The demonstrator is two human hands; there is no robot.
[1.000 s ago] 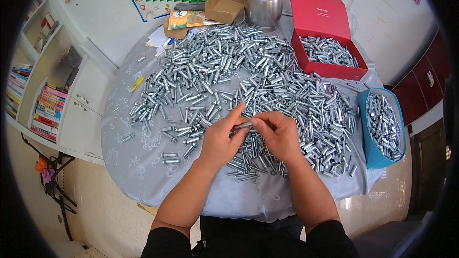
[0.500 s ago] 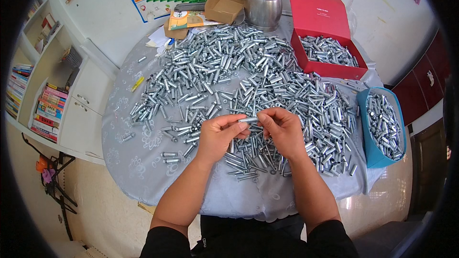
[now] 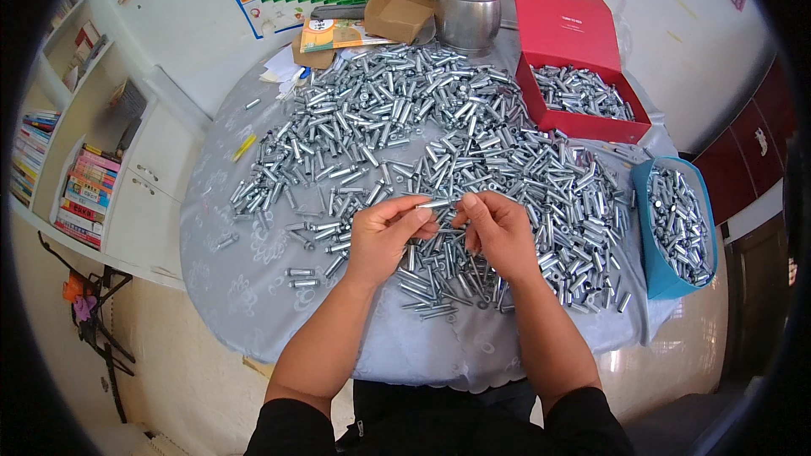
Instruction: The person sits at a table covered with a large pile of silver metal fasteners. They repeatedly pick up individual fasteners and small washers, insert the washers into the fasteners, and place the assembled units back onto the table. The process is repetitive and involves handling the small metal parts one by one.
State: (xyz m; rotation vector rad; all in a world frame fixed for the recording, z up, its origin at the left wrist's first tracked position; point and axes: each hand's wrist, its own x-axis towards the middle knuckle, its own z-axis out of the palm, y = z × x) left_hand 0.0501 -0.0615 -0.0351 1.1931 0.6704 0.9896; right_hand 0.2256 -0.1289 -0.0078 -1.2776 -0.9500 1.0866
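Lying nearly level, a metal bolt is held up in front of the body, over the near part of the pile. Long axis is set left to right across the view, right end tipped slightly toward the far side. Left end is pinched between thumb and fingers of the left hand. Right end is pointed at the right hand, whose thumb and index are brought close together, other fingers curled; whether the bolt's tip is gripped there cannot be told. Head end can't be made out.

Materials: bolt is bright, smooth, cylindrical, silver. Below and beyond, similar loose fasteners are heaped at mixed angles, shiny, sleeve-like shanks. The tablecloth is grey, satiny, patterned with pale flowers and rings, draped over a rounded table edge. More fasteners are contained in a red box, flat-sided, lid raised, and in a blue bin, tall-walled. At the far edge a lidded metal canister, round and glossy, is placed beside an open brown carton, matte, cardboard-like.
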